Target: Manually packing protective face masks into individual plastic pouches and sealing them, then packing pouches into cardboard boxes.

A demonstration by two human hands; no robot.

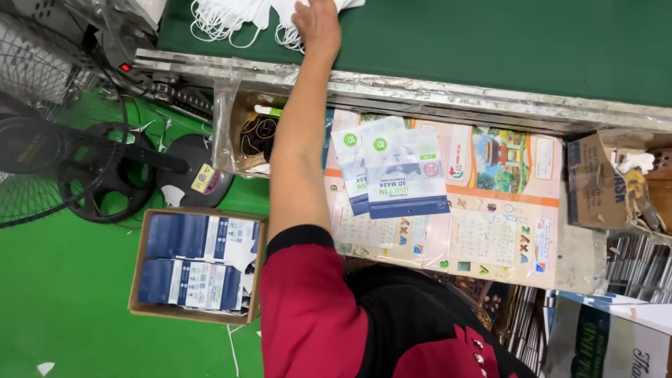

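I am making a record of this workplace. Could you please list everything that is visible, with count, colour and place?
face masks: a pile, white, on the belt, top left
belt: one, green, top
mask pouches: two, white and blue, on the work surface
printed sheets: several, orange and white, under the pouches
cardboard box: one, brown, holding blue-white packs, on the floor, left
fan: one, black, far left
left hand: one, on the masks
right hand: not in view

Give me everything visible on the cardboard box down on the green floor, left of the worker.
The cardboard box is a shallow, open-topped brown tray sitting flat on the green floor, beside the red sleeve. Inside lie two rows of flat blue-and-white packets, overlapping like shingles and nearly filling it. The rim looks intact. A fan base stands just beyond it. No hand touches it.
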